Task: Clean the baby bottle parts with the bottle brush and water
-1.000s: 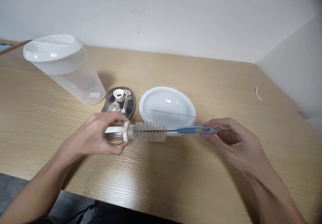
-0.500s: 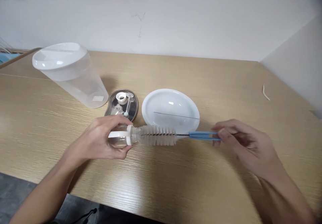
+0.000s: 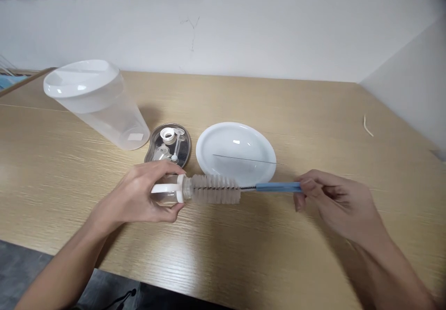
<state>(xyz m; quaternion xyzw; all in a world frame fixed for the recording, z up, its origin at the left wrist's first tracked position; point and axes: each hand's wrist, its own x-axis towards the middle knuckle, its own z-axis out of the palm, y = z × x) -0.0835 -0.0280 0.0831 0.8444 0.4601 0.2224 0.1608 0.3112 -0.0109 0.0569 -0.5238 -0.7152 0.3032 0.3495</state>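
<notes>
My left hand (image 3: 146, 191) is closed around a clear baby bottle (image 3: 170, 190) with a white handle and collar, held sideways with its mouth to the right. In my right hand (image 3: 331, 198), fingers and thumb pinch the blue handle end of a bottle brush (image 3: 218, 188). White bristles on a twisted wire sit right at the bottle's mouth; most of them show outside it. Behind the brush lies a white oval dish (image 3: 230, 136) with a thin straight wire (image 3: 244, 158) across it. A small metal tray (image 3: 187, 154) behind my left hand holds a white ring and clear bottle parts.
A tall translucent pitcher (image 3: 104, 110) with a white lid stands at the left on the wooden table (image 3: 244, 259). A short pale strip (image 3: 367, 126) lies far right. The white wall (image 3: 261, 27) rises behind the table's back edge.
The brush has turned about its length, so its blue handle now looks narrower. It has shifted slightly left along with my right hand's fingers. My left hand and the bottle stay nearly in place.
</notes>
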